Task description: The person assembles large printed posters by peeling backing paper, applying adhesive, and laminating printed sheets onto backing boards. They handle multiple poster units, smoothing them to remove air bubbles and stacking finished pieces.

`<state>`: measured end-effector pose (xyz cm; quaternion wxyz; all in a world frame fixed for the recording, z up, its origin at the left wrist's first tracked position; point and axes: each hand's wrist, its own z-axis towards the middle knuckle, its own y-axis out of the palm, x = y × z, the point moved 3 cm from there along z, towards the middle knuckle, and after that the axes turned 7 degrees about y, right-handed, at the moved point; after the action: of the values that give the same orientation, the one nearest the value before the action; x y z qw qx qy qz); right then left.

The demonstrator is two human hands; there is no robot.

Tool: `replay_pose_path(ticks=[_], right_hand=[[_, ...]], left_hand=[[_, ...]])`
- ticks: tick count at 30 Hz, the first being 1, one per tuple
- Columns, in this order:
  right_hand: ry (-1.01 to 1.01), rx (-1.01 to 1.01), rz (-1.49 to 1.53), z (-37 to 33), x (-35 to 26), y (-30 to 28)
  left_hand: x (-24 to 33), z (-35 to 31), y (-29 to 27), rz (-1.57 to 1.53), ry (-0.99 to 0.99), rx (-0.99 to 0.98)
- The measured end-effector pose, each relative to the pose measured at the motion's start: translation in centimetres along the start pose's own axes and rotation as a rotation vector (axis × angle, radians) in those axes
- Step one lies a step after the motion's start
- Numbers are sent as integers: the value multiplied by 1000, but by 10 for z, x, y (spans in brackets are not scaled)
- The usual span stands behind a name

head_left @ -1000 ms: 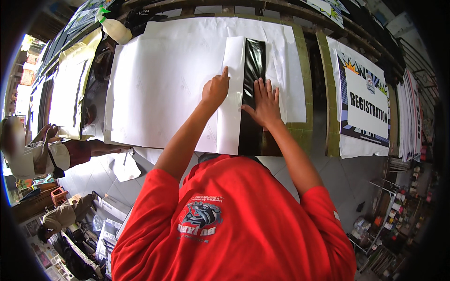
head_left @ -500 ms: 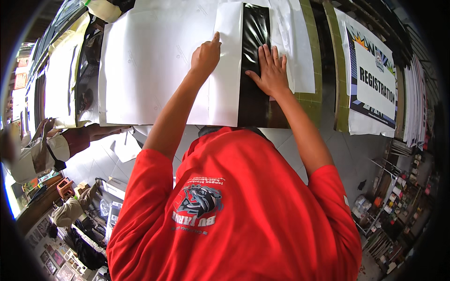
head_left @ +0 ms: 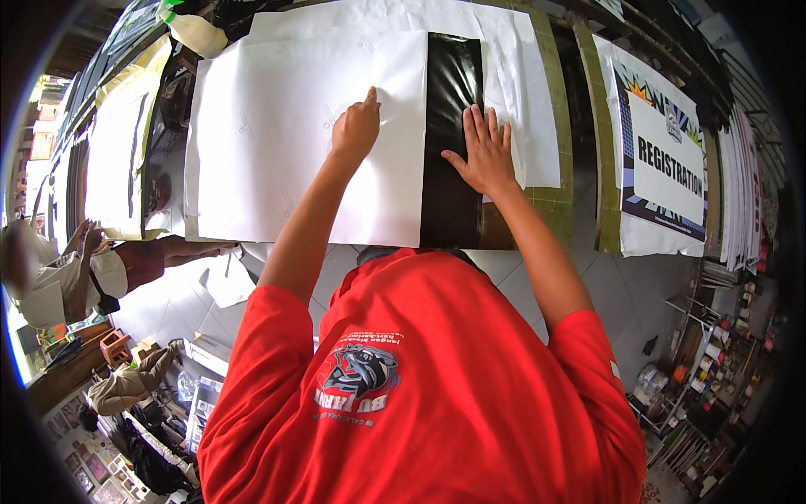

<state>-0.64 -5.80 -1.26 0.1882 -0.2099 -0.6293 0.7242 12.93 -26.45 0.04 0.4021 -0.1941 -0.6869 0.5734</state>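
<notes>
A large white sheet [head_left: 277,160] with faint grey marks lies across the table in front of me. Along its right edge runs a glossy black strip [head_left: 453,185], slightly wrinkled at its far end. My left hand [head_left: 355,128] rests on the white sheet, index finger stretched forward and the others curled under; whatever is beneath them, if anything, is hidden. On the black strip's right edge my right hand [head_left: 487,155] lies flat, fingers spread, nothing in it.
Crumpled white film [head_left: 537,126] lies on a green cutting mat [head_left: 550,206] to the right. Beyond a gap stands another table with a printed sign [head_left: 667,160]. A white bottle [head_left: 195,32] is at the far left. A person [head_left: 101,269] stands at left; shelving [head_left: 705,361] is lower right.
My left hand has slid a little left and nearer to me, and the fold line beside it no longer shows. The right hand keeps its place on the strip while the view shifts slightly.
</notes>
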Motion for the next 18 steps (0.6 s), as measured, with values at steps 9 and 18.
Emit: replay_pose_path(ticks=[9, 18], right_hand=[[7, -15, 9, -1, -1, 0], [16, -46, 23, 0, 0, -1]], left_hand=[[-17, -5, -3, -16, -17, 30], [-4, -9, -10, 125, 108, 173]])
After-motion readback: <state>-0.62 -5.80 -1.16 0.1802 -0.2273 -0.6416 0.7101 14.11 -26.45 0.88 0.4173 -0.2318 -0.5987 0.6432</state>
